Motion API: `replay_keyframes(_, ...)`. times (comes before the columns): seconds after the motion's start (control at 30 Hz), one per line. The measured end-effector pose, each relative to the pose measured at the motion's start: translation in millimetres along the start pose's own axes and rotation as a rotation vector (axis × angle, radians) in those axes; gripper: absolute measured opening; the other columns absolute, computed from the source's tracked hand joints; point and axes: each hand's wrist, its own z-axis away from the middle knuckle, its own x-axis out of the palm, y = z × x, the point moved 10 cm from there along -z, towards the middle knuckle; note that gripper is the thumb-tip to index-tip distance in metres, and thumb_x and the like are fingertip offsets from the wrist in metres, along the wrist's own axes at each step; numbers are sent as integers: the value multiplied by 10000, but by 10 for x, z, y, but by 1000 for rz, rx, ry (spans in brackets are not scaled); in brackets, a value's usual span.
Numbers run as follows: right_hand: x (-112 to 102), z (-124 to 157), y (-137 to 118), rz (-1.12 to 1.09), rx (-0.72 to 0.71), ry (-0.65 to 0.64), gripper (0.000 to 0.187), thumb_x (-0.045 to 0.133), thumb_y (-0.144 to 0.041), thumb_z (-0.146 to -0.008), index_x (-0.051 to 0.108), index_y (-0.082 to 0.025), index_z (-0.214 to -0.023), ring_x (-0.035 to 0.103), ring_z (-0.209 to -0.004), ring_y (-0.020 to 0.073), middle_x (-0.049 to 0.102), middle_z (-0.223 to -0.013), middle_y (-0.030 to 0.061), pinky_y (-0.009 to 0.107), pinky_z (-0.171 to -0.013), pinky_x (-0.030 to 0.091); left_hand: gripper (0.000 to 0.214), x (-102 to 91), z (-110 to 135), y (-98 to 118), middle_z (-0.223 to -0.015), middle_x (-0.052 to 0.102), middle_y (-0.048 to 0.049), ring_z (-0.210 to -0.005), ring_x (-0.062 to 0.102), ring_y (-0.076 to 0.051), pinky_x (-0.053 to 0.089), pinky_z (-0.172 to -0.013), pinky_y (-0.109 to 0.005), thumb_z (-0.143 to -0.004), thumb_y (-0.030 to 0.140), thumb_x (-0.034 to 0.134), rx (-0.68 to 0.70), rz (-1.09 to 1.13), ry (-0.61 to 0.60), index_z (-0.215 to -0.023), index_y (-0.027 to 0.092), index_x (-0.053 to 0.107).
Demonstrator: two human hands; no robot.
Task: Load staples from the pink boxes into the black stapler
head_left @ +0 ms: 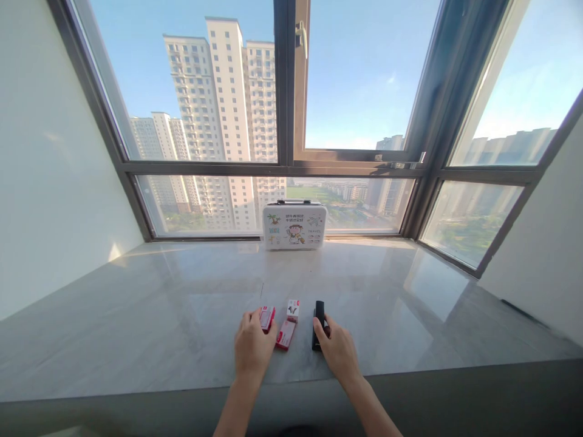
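On the marble sill, my left hand [254,343] has its fingers wrapped round a small red and pink box [267,318]. To the right of that hand lies a second flat pink and red box [285,335]. Just behind it is a small white box [293,310] with a dark clip-like picture on its front. My right hand [336,347] grips a black stapler [319,325], thumb on its near side and fingers on the right. The stapler points away from me and appears to rest on the sill.
A white carrying case [294,227] with cartoon prints and a black handle stands at the back against the window [355,164]. The grey marble sill [182,328] ends at a front edge close to my forearms. White walls [59,170] bound both sides.
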Motion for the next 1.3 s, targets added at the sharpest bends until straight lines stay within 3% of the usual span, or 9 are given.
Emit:
replay_keyframes(0.2,14,-9,9,-37,-9,-16,458,342,-538,-1011,665,-229,-1108,659,-712,211,696,-746,37,250,-625,368,373,-1,-206,-247,-1113,618,-99,-1056,570,-266,434,-852,-345,-953,431,479,-11,-72,42,-1211,204,626)
replay_keyframes(0.37,40,-31,70,-58,17,-5,468,382,-564,-988,673,-230,-1140,640,-677,205,667,-685,26,255,-619,365,417,-267,112,-521,-1148,593,-103,-1068,550,-271,429,-818,-349,-981,427,432,-73,-133,152,-1317,213,556)
replay_keyframes(0.53,40,-40,91,-86,20,1,485,399,-589,-966,691,-234,-1122,576,-555,179,586,-575,-11,264,-559,333,407,-353,298,-661,-1135,591,-97,-1033,538,-295,410,-829,-402,-937,411,515,-78,-293,52,-1323,289,564)
replay_keyframes(0.6,27,-41,118,-105,32,17,503,424,-601,-949,677,-224,-1166,575,-548,180,572,-562,-19,264,-553,337,400,-388,311,-528,-1172,577,-111,-1050,528,-300,405,-859,-420,-937,388,516,-51,-298,40,-1317,281,576)
replay_keyframes(0.7,27,-27,172,-143,65,26,562,449,-616,-930,632,-190,-1249,594,-558,188,574,-559,-23,264,-545,351,376,-360,353,-37,-1244,557,-105,-1121,503,-294,378,-942,-429,-964,361,468,103,-202,27,-1316,293,581)
replay_keyframes(0.83,28,9,202,-162,82,7,571,464,-622,-918,614,-170,-1233,607,-565,193,576,-544,-29,265,-549,365,376,-75,420,553,-1222,584,-87,-1139,505,-286,355,-973,-423,-975,393,441,259,-49,-96,-1315,317,584)
replay_keyframes(1.03,-153,-93,248,-89,49,-43,416,561,-521,-868,637,-184,-1100,630,-648,185,678,-725,11,265,-619,421,411,203,268,491,-1249,588,-113,-1197,482,-310,340,-993,-439,-932,439,488,174,7,-181,-1269,225,585)
replay_keyframes(1.17,-269,-251,55,-50,-110,-63,338,562,-319,-842,664,-212,-1146,656,-917,203,710,-1042,56,278,-807,459,333,214,333,536,-1251,600,-47,-1183,505,-281,363,-996,-417,-880,485,571,312,135,-300,-1149,301,639)
replay_keyframes(1.3,-79,-279,-269,-82,-239,-150,367,520,-212,-819,685,-213,-1146,633,-1036,219,702,-1109,60,303,-932,439,430,202,467,631,-1442,502,20,-1302,447,-274,353,-1066,-422,-833,448,655,438,242,-391,-1255,390,599)
